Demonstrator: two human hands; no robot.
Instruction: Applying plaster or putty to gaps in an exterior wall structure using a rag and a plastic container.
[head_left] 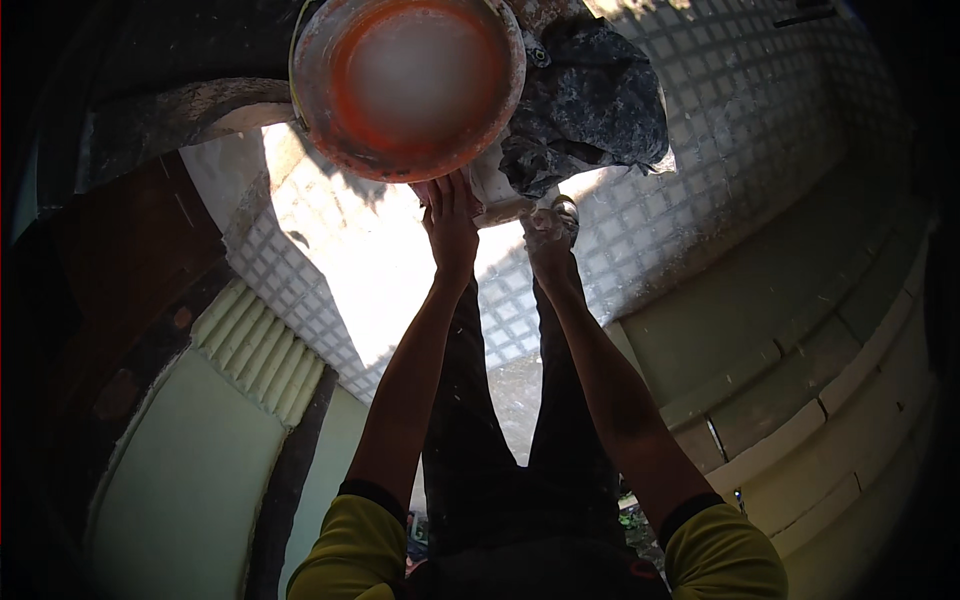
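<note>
A round orange bucket (420,165), smeared with white and holding cloudy white liquid, stands at the top of the view. Just below its rim is my left hand (453,220), fingers stretched forward, the tips partly hidden against something pale beneath the bucket. My right hand (547,238) is coated in white residue, with its fingers curled in; whatever they grip is too small or hidden to make out. Between the two hands lies a pale, whitish piece (497,203) of unclear kind. Beyond my right hand rests a crumpled black plastic sheet or cloth (590,100), dusted white.
Underfoot is grey patterned tile (690,190), with a bright sunlit patch (365,260) on the left. A pale green panelled wall (770,390) runs along the right. To the left are a ribbed pale ledge (258,350) and a dark brown surface (130,250).
</note>
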